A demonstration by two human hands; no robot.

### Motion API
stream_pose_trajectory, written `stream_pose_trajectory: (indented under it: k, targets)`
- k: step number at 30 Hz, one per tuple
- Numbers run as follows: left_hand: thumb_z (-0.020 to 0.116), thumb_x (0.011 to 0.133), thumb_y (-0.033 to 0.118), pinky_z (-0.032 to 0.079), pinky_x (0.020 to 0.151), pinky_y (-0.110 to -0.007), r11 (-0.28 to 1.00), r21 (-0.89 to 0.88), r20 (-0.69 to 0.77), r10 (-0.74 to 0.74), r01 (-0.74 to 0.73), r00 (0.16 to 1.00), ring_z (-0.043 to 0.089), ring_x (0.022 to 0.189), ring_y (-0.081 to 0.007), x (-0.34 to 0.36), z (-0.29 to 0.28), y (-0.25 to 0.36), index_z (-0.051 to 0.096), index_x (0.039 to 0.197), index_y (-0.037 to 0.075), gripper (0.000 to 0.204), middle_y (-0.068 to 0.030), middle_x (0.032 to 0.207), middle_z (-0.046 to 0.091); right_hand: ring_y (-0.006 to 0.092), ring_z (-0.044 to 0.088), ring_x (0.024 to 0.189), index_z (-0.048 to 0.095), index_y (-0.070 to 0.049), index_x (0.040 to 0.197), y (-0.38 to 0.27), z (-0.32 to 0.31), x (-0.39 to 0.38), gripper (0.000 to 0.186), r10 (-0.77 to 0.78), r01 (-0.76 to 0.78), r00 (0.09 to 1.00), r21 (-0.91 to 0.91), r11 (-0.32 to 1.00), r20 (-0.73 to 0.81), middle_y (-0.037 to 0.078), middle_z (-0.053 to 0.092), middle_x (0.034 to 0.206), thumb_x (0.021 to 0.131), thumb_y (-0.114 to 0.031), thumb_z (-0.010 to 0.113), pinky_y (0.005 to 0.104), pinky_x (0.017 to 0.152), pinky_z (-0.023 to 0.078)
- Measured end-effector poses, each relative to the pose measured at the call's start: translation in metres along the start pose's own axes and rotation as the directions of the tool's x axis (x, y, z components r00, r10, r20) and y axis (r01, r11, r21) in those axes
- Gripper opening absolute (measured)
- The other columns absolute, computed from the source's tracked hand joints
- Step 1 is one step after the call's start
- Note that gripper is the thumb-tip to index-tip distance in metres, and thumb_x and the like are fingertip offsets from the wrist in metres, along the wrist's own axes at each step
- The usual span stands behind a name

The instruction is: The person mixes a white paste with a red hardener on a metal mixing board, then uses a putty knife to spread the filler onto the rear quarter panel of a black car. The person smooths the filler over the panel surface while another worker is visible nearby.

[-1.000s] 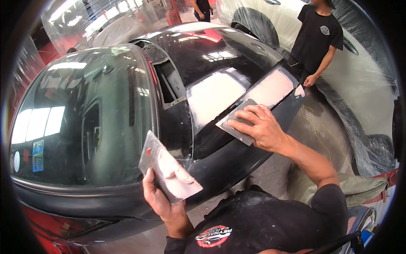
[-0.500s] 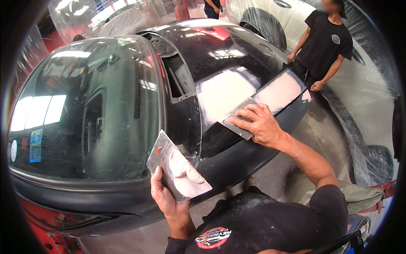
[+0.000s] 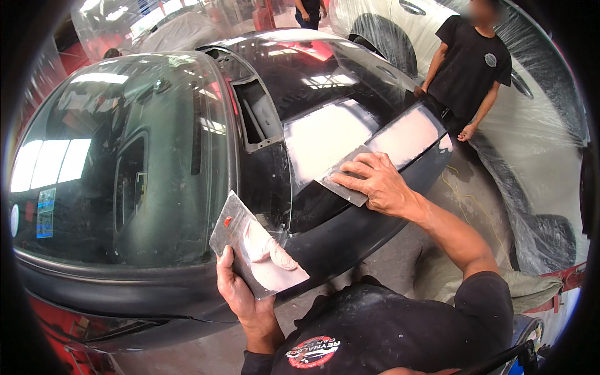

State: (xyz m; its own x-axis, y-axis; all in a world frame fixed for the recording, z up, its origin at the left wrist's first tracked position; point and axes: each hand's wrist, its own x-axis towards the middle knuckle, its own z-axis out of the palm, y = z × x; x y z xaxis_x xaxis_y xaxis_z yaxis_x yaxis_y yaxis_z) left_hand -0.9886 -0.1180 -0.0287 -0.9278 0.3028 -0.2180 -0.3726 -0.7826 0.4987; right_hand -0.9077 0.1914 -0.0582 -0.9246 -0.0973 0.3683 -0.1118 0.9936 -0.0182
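My left hand (image 3: 247,294) grips a flat metal plate (image 3: 226,224) by its lower edge. A mound of pale pink filler paste (image 3: 270,249) lies on the plate, with a small red dab near its upper corner. My right hand (image 3: 382,187) holds a flat metal spreader (image 3: 347,176), fingers pressed on its top face. The spreader lies over the near edge of a black car panel, between two pink filler patches: a large one (image 3: 328,139) and a narrower one (image 3: 406,134) on its right. Whether the blade's edge touches the panel I cannot tell.
The black car's glass (image 3: 169,175) curves across the left, beside an open recess (image 3: 257,115) in the bodywork. A person in a black shirt (image 3: 469,65) stands at the far right, near a plastic-covered white car (image 3: 537,131). A yellow cord (image 3: 461,197) lies on the floor.
The view has shifted slightly, so the car and both hands sit a little farther left. Both hands keep their grips; the spreader stays at nearly the same spot by the patches.
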Motion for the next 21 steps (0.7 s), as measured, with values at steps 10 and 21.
stream_pose_trajectory:
  k: [10,21]
  targets:
    - [0.050,0.100,0.025,0.058,0.072,-0.040,0.994,0.053,0.105,-0.102,0.097,0.989,0.069,0.083,-0.0272,0.003,-0.005,-0.004,0.060,0.119,-0.003,0.036,-0.0157,0.102,0.069,0.0312,0.064,0.103,0.072,-0.014,0.118,0.031,-0.096,0.027,0.056,-0.212,0.069,0.884,0.331,0.941,0.417,0.010,0.072,0.110,0.067,-0.002,0.054,0.0422,0.089,0.051]
    - [0.052,0.096,0.017,0.049,0.100,-0.039,0.905,0.349,0.326,-0.360,0.242,0.874,0.063,0.110,-0.0229,-0.015,0.010,-0.071,0.050,0.136,0.004,0.042,-0.0111,0.124,0.061,0.0240,0.064,0.107,0.067,-0.003,0.123,0.007,-0.121,-0.200,0.054,0.598,-0.631,0.736,0.641,0.438,0.317,0.009,0.069,0.120,0.069,0.001,0.064,0.0367,0.095,0.049]
